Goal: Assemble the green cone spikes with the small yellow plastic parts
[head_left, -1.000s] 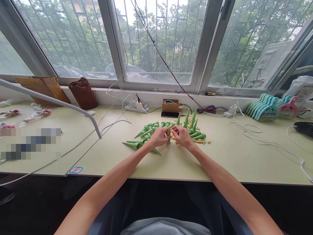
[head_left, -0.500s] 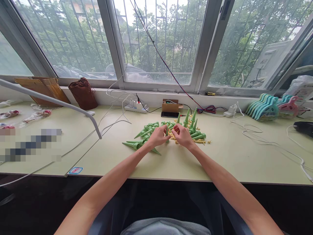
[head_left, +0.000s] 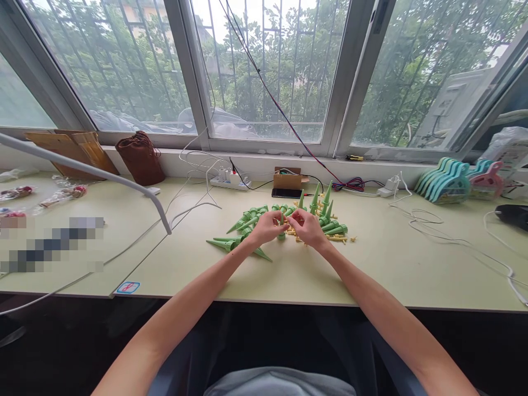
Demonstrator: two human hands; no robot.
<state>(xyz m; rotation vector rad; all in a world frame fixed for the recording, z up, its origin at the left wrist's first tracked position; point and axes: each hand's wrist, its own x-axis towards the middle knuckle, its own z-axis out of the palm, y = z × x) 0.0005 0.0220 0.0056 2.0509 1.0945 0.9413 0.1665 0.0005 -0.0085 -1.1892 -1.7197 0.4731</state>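
Note:
My left hand (head_left: 268,228) is closed around an upright green plastic spike (head_left: 281,233), its wide end down near the table. My right hand (head_left: 306,226) is pinched at the spike's side, close to the left fingertips. What sits in that pinch is too small to make out. Around my left hand lie several loose green spikes (head_left: 225,243), some pointing left and one toward me. Beyond my right hand, several green spikes (head_left: 327,198) stand point up, with yellow plastic stems (head_left: 338,238) scattered beside and below them.
The pale table (head_left: 264,280) runs along the window. At the back are a small cardboard box (head_left: 287,179), a dark phone (head_left: 287,193) and a power strip (head_left: 229,184). White cables (head_left: 454,242) and teal hangers (head_left: 443,181) lie right. A grey curved tube (head_left: 124,179) crosses the left side.
My right hand has shifted slightly left, so its fingertips now meet the green spike near my left fingers. The left hand has barely moved and keeps its hold.

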